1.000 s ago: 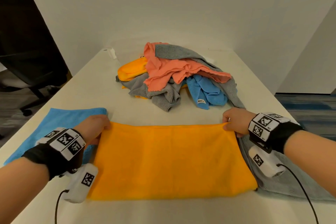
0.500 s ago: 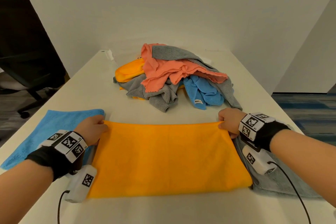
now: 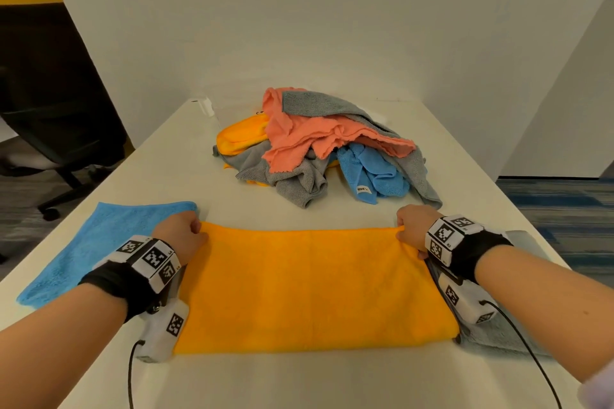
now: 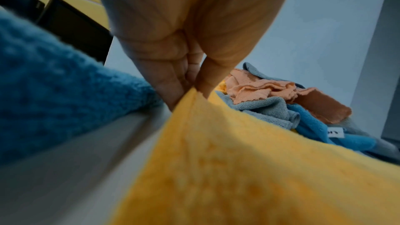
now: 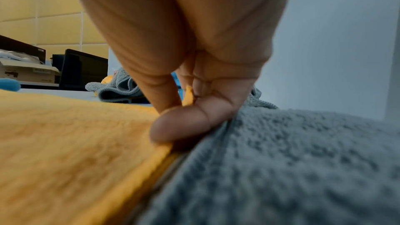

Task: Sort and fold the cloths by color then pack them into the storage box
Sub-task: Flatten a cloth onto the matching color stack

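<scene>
On the table: everything sat on a white table [image 3: 159, 176], with white walls behind it.
Orange cloth: folded into a wide flat rectangle [image 3: 312, 289] at the near edge, dead centre (easily the biggest thing laid out).
Heap: unsorted cloths [image 3: 319, 149] piled further back, a mix of salmon, grey, blue and orange.
Blue cloth: lay flat [image 3: 99, 242] just left of the orange one.
Grey cloth: lay flat [image 3: 498, 335] at the orange one's right edge, partly under the right wrist.
Left hand: [image 3: 181, 236] pinched the orange cloth's far left corner.
Right hand: [image 3: 413, 227] gripped the far right corner, thumb pressed on top.
Storage box: couldn't spot it.
</scene>
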A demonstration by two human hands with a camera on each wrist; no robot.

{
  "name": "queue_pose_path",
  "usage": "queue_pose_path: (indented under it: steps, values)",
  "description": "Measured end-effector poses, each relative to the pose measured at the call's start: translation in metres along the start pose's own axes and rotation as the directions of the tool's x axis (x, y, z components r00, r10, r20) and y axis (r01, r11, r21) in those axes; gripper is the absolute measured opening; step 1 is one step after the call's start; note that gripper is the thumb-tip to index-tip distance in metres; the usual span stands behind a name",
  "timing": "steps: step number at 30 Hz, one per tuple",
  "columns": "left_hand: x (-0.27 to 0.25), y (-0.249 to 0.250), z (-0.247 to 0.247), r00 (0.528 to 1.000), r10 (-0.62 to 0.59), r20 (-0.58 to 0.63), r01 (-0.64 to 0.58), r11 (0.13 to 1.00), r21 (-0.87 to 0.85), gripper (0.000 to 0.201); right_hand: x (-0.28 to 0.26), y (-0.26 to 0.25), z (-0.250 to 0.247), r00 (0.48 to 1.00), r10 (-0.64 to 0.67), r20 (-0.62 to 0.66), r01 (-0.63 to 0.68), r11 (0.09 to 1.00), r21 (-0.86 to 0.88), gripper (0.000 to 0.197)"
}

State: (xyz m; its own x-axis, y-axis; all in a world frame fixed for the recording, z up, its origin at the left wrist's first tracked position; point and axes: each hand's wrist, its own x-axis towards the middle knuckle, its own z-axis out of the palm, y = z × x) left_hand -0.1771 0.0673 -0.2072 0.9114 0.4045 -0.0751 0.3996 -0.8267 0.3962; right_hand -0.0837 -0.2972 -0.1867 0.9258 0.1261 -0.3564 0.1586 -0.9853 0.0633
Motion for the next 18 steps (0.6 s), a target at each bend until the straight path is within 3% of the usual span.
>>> queue_pose_path:
  steps: [4, 8, 12, 15, 18]
  values:
    - [0.001, 0.006, 0.0, 0.999, 0.037, -0.014, -0.035, 0.993, 0.114, 0.029, -0.003, -0.006, -0.001, 1.0, 0.02, 0.003, -0.02, 1.0, -0.014, 0.025]
    - [-0.008, 0.016, -0.008, 0.998, 0.056, 0.023, -0.059, 0.989, 0.133, 0.013, -0.011, -0.003, -0.01, 1.0, 0.014, -0.008, -0.013, 0.993, 0.113, 0.029]
    - [-0.026, 0.02, -0.012, 0.966, 0.257, -0.027, -0.246, 0.948, 0.2, 0.052, -0.031, 0.009, -0.022, 0.993, -0.028, -0.112, 0.051, 0.978, 0.204, 0.037]
    - [-0.041, 0.02, -0.011, 0.933, 0.354, 0.061, -0.357, 0.901, 0.245, 0.055, -0.043, 0.017, -0.016, 0.975, -0.061, -0.213, 0.105, 0.974, 0.202, 0.024]
    - [-0.043, 0.023, -0.01, 0.934, 0.353, 0.056, -0.355, 0.904, 0.238, 0.035, -0.047, 0.018, -0.008, 0.98, -0.061, -0.191, 0.108, 0.963, 0.246, 0.006]
